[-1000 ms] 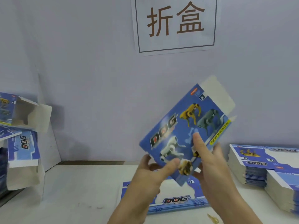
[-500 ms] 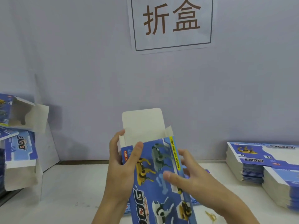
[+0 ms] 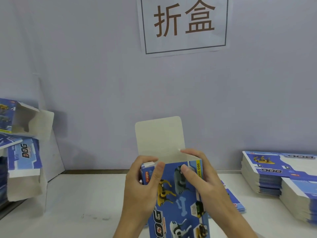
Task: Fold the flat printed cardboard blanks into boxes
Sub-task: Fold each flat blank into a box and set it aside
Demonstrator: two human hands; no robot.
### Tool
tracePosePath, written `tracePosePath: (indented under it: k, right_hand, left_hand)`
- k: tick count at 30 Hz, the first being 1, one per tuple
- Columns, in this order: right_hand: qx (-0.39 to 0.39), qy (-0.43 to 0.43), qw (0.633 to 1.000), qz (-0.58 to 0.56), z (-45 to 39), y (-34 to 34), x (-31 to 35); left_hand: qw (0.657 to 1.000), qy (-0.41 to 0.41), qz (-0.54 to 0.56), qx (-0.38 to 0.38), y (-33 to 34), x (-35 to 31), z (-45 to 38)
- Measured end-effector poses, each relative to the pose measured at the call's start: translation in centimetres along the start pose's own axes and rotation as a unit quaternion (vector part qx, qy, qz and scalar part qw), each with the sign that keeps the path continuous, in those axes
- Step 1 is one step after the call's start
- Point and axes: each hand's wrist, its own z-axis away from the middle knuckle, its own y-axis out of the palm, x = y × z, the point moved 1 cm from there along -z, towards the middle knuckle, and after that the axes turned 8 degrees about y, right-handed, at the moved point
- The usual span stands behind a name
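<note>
I hold a blue printed box (image 3: 178,203) with toy dogs on its front, upright in front of me above the white table (image 3: 85,203). Its plain top lid flap (image 3: 159,138) stands straight up. My left hand (image 3: 142,184) grips the box's left top corner, thumb on the front face, fingers curled over a small side flap. My right hand (image 3: 200,177) grips the right top corner, thumb on the front, fingers bent over the right side flap. A stack of flat blanks (image 3: 274,172) lies at the right.
Folded boxes (image 3: 22,134) with open flaps are piled at the left edge. Another flat blank (image 3: 233,201) lies on the table under my right arm. A grey wall with a paper sign (image 3: 184,23) stands right behind the table.
The box swung from a tilt at the right to upright in the centre. Both hands moved up to its top corners, and the fingers now press on the side flaps.
</note>
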Motion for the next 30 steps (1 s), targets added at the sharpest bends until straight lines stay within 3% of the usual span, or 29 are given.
tracePosePath:
  k: [9,17,20,24,27,30]
  right_hand:
    - [-0.116,0.066,0.991,0.019,-0.9,0.4,-0.3]
    - [-0.08,0.1,0.991,-0.043,-1.5,-0.6,-1.1]
    - [-0.06,0.094,0.993,-0.047,-1.4,-0.4,-0.7]
    - [-0.092,0.057,0.989,-0.1,-0.9,-0.1,-0.7]
    - [-0.12,0.06,0.983,-0.128,-0.5,-0.2,-0.8]
    - [-0.136,0.072,0.98,-0.129,-0.3,-0.3,-1.2]
  left_hand:
    - [0.996,-0.082,0.011,0.024,0.5,0.7,-0.3]
    - [0.982,-0.153,0.109,-0.019,1.3,0.0,0.0]
    - [0.986,-0.125,0.108,-0.024,1.4,0.2,0.1]
    - [0.978,-0.091,0.17,-0.079,1.1,0.7,0.6]
    - [0.975,-0.089,0.162,-0.125,0.9,1.4,0.7]
    - [0.982,-0.077,0.129,-0.114,0.9,1.3,0.5]
